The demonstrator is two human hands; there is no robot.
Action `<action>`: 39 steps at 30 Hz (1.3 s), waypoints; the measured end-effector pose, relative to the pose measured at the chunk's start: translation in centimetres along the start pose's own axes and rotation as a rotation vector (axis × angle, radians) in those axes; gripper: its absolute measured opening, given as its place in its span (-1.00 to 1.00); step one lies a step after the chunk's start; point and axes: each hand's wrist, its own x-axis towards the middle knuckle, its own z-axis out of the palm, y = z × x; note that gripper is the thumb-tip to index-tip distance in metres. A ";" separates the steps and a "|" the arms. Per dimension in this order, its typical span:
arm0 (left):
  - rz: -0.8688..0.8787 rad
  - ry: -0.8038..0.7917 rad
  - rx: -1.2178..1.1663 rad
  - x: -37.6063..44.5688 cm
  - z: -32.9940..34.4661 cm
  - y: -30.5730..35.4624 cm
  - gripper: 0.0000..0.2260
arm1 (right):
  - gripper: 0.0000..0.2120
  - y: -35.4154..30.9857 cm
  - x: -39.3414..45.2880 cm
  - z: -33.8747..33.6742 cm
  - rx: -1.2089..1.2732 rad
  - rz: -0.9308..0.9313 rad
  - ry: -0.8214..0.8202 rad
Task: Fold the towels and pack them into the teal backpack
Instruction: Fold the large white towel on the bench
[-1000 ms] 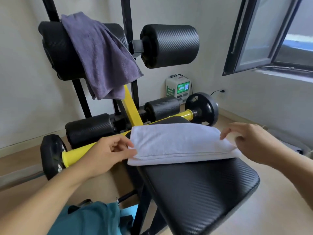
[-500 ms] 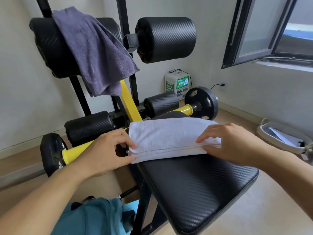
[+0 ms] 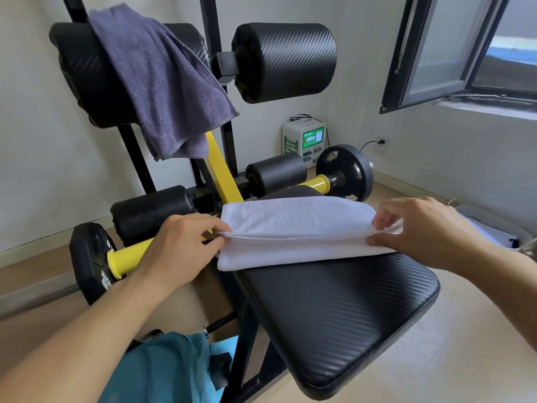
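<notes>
A white towel (image 3: 296, 228), folded into a long strip, lies across the far end of the black bench pad (image 3: 343, 312). My left hand (image 3: 186, 245) pinches the towel's upper layer at its left end. My right hand (image 3: 418, 228) pinches the same layer at its right end, and the layer is lifted slightly off the one below. A dark purple towel (image 3: 162, 80) hangs unfolded over the upper left foam roller (image 3: 84, 71). The teal backpack (image 3: 168, 370) sits on the floor at the bottom, below my left forearm, only partly in view.
The bench frame has yellow bars (image 3: 220, 170), black foam rollers (image 3: 284, 59) and weight plates (image 3: 345, 170) on both sides. A white charging box (image 3: 305, 141) stands against the back wall. A light basket (image 3: 494, 231) sits on the floor at right, under an open window (image 3: 453, 48).
My right hand slid from the towel's top to its right end and pinched the edge. My left hand now grips the left edge, and the upper layer has risen a little.
</notes>
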 end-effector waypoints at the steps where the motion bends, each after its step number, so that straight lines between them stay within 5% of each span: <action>1: 0.016 0.025 -0.012 0.0 0.0 0.1 -0.79 | -0.75 -0.1 -0.1 0.0 0.014 0.006 0.006; 13: 0.027 0.234 -0.071 -0.2 -0.2 2.0 -0.79 | -0.81 -0.8 -1.0 -1.6 0.209 -0.040 0.233; 21: -0.128 -0.100 -0.123 -1.2 -0.5 1.6 -0.56 | -0.82 1.2 -1.2 -1.1 0.096 -0.013 -0.064; 28: -0.190 -0.308 -0.181 -1.5 -0.6 0.9 -0.76 | -0.78 1.1 -1.3 -1.4 0.097 -0.039 -0.094; 34: -0.203 -0.337 -0.196 -1.5 -0.6 1.3 -0.72 | -0.44 1.1 -1.2 -2.0 0.067 -0.012 -0.219; 37: -0.224 -0.219 -0.181 -1.3 -0.2 1.7 -0.77 | -0.37 1.3 -0.9 -1.6 0.225 0.081 -0.088; 39: -0.211 -0.149 -0.142 -0.9 0.2 2.0 -0.86 | -0.57 1.5 -0.4 -0.6 0.337 0.179 0.069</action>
